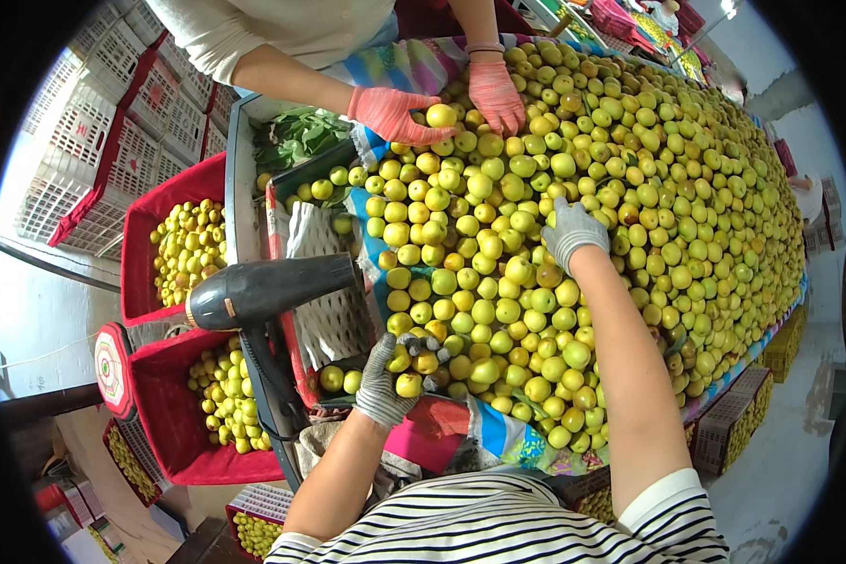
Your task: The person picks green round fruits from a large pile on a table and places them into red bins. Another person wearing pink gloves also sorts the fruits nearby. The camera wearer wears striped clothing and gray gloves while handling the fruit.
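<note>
A broad heap of yellow-green fruits (684, 190), which look like jujubes, lies before me on a patterned cloth (497, 426). My left hand (388, 388), in a grey striped glove, cradles several fruits (409, 385) at the heap's near left edge. In a grey glove too, my right hand (576, 233) reaches palm down onto the middle of the heap. Its fingertips are partly hidden among the fruits, so I cannot tell whether it grips one. Left of the heap, a black blower-like device (275, 285) points its nozzle toward white foam netting (328, 317).
Across from me, a co-worker's pink-gloved hands (402, 116) handle fruits; one has a fruit at its fingers. Two red-lined bins (176, 458) of fruits stand at left, near stacked white plastic crates (77, 141). Green leaves (303, 134) lie in a tray beyond the blower-like device.
</note>
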The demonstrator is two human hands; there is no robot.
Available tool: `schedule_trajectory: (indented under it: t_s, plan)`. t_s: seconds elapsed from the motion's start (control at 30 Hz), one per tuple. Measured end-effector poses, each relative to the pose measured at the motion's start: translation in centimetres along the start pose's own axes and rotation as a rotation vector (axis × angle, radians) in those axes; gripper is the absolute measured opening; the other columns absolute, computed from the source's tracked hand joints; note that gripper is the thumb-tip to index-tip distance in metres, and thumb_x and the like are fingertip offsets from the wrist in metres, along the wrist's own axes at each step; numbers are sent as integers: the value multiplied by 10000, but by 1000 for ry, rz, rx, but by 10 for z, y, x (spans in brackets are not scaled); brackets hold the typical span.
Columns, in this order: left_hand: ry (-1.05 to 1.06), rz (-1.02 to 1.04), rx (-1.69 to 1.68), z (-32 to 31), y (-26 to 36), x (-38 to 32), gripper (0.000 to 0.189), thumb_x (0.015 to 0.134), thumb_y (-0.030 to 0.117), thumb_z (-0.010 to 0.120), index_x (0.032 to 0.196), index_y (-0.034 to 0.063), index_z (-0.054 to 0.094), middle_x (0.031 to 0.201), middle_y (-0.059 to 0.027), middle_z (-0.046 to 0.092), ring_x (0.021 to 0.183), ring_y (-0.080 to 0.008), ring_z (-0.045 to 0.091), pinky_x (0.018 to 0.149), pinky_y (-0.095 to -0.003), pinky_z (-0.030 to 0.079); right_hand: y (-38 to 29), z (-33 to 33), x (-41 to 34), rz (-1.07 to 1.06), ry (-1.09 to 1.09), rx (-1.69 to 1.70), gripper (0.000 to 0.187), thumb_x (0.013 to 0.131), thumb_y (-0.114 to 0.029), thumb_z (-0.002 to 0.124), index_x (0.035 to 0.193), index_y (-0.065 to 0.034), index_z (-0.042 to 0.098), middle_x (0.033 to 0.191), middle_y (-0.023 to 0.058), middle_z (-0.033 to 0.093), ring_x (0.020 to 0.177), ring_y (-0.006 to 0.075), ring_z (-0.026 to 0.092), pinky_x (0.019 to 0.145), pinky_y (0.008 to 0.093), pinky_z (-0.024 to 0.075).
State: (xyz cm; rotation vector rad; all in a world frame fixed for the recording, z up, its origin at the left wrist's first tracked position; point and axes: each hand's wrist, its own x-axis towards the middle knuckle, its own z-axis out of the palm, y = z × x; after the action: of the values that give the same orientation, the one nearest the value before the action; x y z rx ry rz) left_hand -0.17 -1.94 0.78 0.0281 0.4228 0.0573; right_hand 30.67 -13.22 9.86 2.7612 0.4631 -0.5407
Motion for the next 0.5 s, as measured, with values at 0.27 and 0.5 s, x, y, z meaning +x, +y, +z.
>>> schedule_trajectory:
  t_s: [0.27, 0.5]
  plan:
    - [78, -20, -91, 0, 2, -3, 437, 902, 504, 563, 907, 70, 611, 1029, -141, 613, 1008, -354, 627, 567, -383, 591, -1, 47, -33, -361, 118, 195, 446, 853, -331, 638, 1215, -112, 500, 1219, 211, 560, 1047, 403, 592, 901, 459, 494]
    - [111, 385, -544, 73, 123, -59, 542, 820, 548, 637, 983, 38, 551, 1021, -167, 591, 935, -291, 599, 610, -394, 598, 2, 61, -35, -357, 234, 360, 407, 820, -336, 666, 1111, -79, 544, 950, 210, 661, 907, 398, 632, 806, 472, 507]
